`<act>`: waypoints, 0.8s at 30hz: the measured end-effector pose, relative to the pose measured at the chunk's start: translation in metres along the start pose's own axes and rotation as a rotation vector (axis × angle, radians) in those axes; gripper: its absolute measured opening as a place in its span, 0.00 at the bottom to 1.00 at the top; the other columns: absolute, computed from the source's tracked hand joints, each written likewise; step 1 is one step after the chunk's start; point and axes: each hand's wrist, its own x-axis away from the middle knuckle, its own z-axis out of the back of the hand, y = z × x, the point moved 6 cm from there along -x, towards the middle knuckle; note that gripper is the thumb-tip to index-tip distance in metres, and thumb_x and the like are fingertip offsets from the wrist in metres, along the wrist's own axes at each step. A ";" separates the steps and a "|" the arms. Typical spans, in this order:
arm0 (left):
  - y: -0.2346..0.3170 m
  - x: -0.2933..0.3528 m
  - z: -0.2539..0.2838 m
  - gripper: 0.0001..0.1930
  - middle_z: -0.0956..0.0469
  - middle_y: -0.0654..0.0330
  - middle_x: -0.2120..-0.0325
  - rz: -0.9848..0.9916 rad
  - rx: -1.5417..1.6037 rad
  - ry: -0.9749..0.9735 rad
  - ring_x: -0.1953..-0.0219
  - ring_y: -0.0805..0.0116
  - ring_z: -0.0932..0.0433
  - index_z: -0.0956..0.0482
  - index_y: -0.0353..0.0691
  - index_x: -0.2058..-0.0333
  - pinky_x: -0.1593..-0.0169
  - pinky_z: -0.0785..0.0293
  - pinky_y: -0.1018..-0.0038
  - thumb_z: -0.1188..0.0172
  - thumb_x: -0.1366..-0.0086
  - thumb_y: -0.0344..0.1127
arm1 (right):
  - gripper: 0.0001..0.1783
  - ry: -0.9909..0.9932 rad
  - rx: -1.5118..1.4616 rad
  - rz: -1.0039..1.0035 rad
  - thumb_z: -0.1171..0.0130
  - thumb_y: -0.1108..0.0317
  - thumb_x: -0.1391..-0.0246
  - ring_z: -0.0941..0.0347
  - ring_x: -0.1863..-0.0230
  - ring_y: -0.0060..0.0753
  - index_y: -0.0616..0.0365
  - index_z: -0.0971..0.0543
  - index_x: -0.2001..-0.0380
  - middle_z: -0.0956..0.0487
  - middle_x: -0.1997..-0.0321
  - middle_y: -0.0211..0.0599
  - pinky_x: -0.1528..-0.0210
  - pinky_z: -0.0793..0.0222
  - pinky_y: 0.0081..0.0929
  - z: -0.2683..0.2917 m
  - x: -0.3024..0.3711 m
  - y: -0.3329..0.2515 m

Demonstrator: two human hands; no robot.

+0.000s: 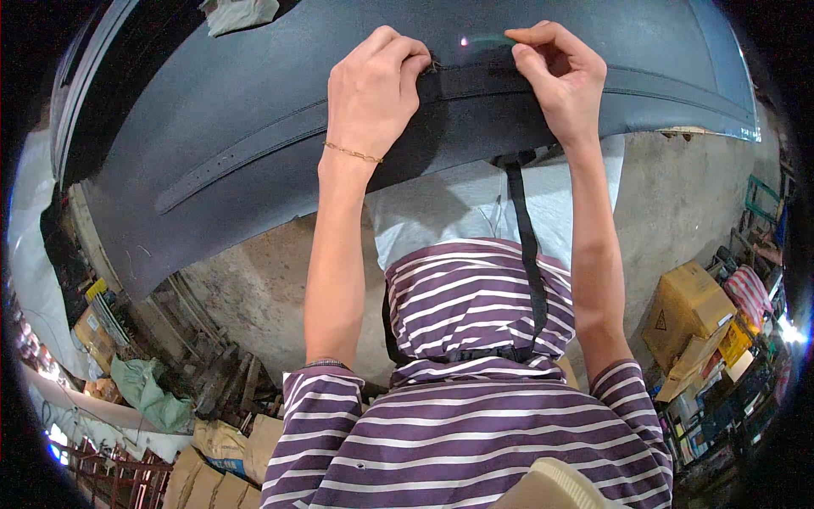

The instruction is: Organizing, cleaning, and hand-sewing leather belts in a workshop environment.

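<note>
Lying along the counter (271, 81), the strap (475, 82) looks mostly made, its edges lined, but what is left, or whether curled left hand (373, 85) and right hand (570, 85) grip something, I cannot tell.

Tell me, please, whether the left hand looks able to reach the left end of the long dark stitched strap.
Probably yes: the left hand is close by the long dark stitched strap, and nothing visible lies across it toward its left end.
</note>
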 end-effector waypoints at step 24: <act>0.013 0.001 0.007 0.16 0.25 0.65 0.57 -0.168 -0.028 0.031 0.64 0.63 0.31 0.16 0.49 0.57 0.54 0.30 0.68 0.34 0.47 0.30 | 0.05 0.048 -0.014 0.030 0.41 0.79 0.46 0.35 0.70 0.10 0.65 0.18 0.66 0.27 0.71 0.20 0.68 0.42 0.10 0.000 0.000 0.003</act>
